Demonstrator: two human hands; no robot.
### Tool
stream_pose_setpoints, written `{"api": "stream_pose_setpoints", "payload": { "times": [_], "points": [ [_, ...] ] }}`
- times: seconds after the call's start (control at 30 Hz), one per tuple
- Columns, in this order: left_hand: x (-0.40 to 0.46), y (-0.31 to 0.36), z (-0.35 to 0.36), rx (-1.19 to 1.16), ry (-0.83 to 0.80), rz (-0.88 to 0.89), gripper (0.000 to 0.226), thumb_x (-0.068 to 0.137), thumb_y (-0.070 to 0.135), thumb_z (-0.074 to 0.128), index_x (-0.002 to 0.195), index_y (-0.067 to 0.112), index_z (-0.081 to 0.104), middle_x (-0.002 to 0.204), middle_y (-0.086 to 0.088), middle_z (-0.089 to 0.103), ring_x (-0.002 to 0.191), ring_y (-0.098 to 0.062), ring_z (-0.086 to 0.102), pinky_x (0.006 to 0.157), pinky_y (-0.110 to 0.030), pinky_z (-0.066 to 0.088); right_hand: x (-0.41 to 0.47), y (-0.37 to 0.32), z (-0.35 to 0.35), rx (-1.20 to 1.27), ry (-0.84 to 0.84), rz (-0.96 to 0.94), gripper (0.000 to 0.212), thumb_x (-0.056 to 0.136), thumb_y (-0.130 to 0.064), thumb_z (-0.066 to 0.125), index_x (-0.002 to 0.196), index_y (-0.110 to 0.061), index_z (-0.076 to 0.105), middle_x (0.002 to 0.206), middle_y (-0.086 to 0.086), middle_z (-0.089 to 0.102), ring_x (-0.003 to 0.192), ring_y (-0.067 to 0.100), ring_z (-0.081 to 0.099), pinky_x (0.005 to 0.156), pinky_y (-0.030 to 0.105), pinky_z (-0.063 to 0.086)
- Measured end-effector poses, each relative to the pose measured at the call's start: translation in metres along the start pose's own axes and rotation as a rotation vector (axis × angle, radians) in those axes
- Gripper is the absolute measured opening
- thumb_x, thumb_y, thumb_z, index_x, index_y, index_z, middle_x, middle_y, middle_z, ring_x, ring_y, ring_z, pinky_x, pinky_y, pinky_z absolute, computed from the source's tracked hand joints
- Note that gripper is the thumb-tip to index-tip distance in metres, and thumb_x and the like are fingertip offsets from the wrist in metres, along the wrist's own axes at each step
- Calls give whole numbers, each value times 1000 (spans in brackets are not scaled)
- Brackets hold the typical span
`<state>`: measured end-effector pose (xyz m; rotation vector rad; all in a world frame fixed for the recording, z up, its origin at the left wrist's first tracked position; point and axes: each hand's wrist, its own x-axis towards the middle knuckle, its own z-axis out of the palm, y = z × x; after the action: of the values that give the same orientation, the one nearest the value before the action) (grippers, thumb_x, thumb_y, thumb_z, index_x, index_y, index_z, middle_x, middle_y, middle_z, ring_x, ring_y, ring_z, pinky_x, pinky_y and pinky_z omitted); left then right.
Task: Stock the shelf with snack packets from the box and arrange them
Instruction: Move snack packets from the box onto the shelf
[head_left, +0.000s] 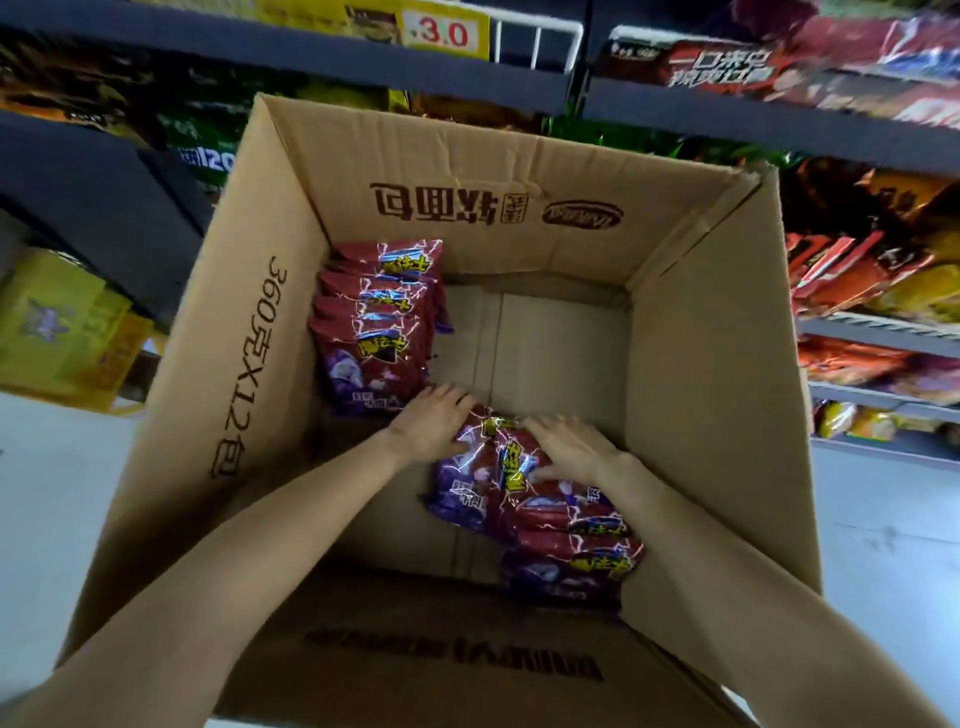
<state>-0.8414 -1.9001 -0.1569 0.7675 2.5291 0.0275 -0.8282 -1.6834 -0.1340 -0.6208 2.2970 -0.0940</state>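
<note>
The snack packets are glossy foil-like pouches, dark red above and purple below, streaked with white-blue lightning lines and carrying bold yellow characters on a dark patch; their crinkled film catches the light in small bright glints. They sit in two groups inside a large open cardboard box: a standing row of packets leans against the left inner wall toward the far corner, packed face to face so that only the nearest front shows fully, and a looser pile of packets lies overlapping on the box floor at the near right, running toward the near right corner. The left hand reaches into the box with fingers extended and slightly bent, its fingertips at the far left edge of the pile's top packet; whether they pinch the film I cannot tell. The right hand lies flat on the same packet, fingers spread and straight, pressing on its front. The box is plain brown corrugated board with matte walls, dark printed characters on the flaps and a bare floor with a taped centre seam between the two groups. Beyond the box, dark grey shelves hold other bagged snacks in green, red and yellow, and a yellow price tag hangs on the upper shelf edge.
</note>
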Motion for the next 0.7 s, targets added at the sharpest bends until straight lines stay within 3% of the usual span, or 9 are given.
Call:
{"api": "stream_pose_setpoints", "payload": {
  "times": [0.13,0.27,0.37,0.47,0.57,0.7],
  "points": [
    [18,8,13,15,-167,-21,90,79,55,64,146,14,19,146,-10,31,133,-27,29,110,-39,23,0,-1,2,33,-56,53,79,83,-40,67,145,-15,24,131,13,53,117,30,51,96,38,41],
    [16,4,8,82,-200,-43,83,79,55,63,144,17,28,148,-8,30,133,-26,30,110,-41,27,-5,-6,-12,7,148,66,66,88,-34,64,140,-14,29,110,12,63,105,29,59,99,42,39],
    [5,-7,6,34,-247,-88,76,83,48,63,145,19,30,147,-10,29,134,-29,27,108,-40,29,1,-6,-28,-17,321,99,72,88,-28,65,145,-21,22,115,13,60,103,29,59,96,42,44],
    [-10,-15,9,-113,-239,-143,64,90,37,59,143,15,30,141,-12,40,124,-29,43,96,-35,40,8,-7,-40,-108,247,71,93,86,-18,67,149,-37,2,124,14,53,100,31,60,88,41,48],
    [-21,-16,3,-174,-210,-183,45,94,29,52,132,9,38,122,-14,58,107,-29,57,83,-34,46,4,-9,-52,-261,199,41,74,88,-12,61,147,-30,19,130,11,50,105,30,59,85,38,46],
    [-29,-11,-23,-167,-143,-197,36,92,23,53,122,9,38,110,-13,62,99,-30,61,73,-32,42,-11,-19,-69,-356,184,14,45,93,-15,56,136,-19,43,120,11,60,109,30,58,85,39,46]
  ]
}}
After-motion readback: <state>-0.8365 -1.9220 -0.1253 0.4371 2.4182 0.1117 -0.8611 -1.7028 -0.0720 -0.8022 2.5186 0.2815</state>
